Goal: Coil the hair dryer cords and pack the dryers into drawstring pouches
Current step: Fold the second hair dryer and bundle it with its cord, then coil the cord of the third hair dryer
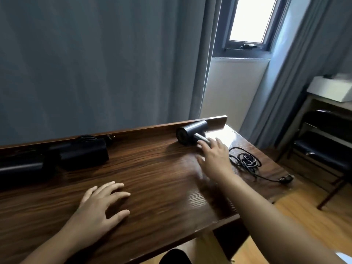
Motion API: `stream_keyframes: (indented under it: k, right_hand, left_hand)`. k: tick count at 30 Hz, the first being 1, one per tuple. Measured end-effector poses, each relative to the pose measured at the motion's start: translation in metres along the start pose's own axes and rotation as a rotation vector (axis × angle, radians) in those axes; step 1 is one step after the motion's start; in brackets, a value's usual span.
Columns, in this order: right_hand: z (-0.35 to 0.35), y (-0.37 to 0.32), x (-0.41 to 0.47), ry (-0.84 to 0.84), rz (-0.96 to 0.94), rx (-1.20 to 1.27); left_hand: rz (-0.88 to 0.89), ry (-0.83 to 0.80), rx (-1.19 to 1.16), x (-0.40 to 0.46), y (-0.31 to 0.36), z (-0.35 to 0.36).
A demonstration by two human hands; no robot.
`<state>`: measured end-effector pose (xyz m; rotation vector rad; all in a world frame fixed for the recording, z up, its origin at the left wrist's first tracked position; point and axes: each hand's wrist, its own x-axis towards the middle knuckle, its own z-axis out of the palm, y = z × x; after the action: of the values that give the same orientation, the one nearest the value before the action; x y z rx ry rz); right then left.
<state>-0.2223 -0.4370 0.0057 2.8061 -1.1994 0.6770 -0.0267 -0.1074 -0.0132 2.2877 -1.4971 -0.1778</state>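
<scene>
- Both hands are free of any load: the right hand (214, 156) reaches forward with fingers spread wide, its fingertips at or just beside the silver handle of the dark grey cylindrical hair dryer (191, 134), and the left hand (102, 201) lies flat with straight fingers on the table.
- On the long dark brown wooden table (152, 178), the dryer rests at the far right, against the raised back rail, and close to the right edge. A clumsy pull could, I think, roll it off that side.
- At the far left, black soft shapes, probably drawstring pouches (83, 153), lie well apart from this dryer. They are too dark to tell whether they are already filled.
- To the right of the reaching hand, the black tangled power cord (245, 161) lies in loose loops. If the dryer is lifted quickly, the loops may tighten into knots.
- Near the table corner lies the small black plug (285, 179); it could slide over the edge and drag the cord down.
</scene>
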Motion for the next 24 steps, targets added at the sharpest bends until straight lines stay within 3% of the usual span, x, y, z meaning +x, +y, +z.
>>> stream_keyframes:
  k: [4,11,24]
  right_hand:
    - [0.005,0.025,0.024,-0.172,0.191,-0.084]
    - [0.017,0.025,0.022,-0.134,0.213,0.005]
    - [-0.004,-0.038,-0.053,-0.244,-0.075,0.146]
  left_hand:
    - [-0.006,-0.004,0.009,-0.001,0.002,-0.001]
    - [-0.012,-0.055,-0.007,-0.003,0.006,-0.005]
    - [-0.001,0.009,-0.074,-0.007,0.01,-0.006]
